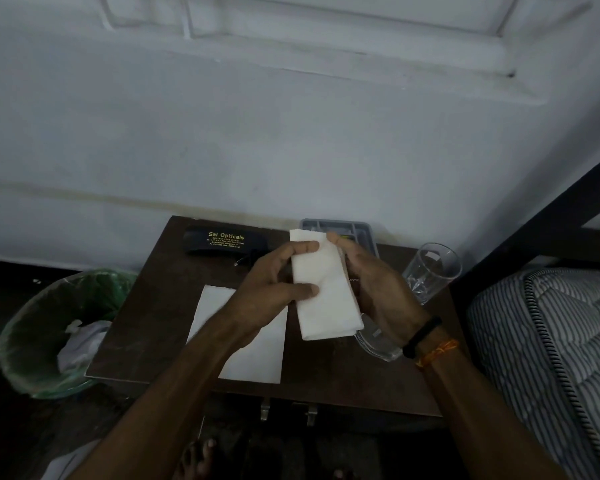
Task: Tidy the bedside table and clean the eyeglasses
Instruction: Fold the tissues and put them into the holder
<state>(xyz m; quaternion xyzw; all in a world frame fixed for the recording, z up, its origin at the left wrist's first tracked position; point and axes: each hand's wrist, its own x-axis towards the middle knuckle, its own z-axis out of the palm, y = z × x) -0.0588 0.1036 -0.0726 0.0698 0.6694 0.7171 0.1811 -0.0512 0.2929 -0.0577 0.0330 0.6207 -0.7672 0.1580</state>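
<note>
Both hands hold a folded white tissue (326,292) upright above the dark wooden bedside table (153,306). My left hand (267,282) pinches its left edge between thumb and fingers. The fingers of my right hand (378,289) curl round its right edge from behind. A clear rounded object (378,346) shows below the tissue by my right wrist; I cannot tell what it is. A black eyeglass case (222,240) with gold lettering lies at the back of the table. A thin dark piece (243,261) sticks out just in front of the case.
A second white sheet (257,355) lies flat on the table under my left forearm. A grey tray (357,230) stands at the back, a clear drinking glass (430,271) at the right edge. A green-lined bin (42,327) stands left; a striped mattress (551,341) lies right.
</note>
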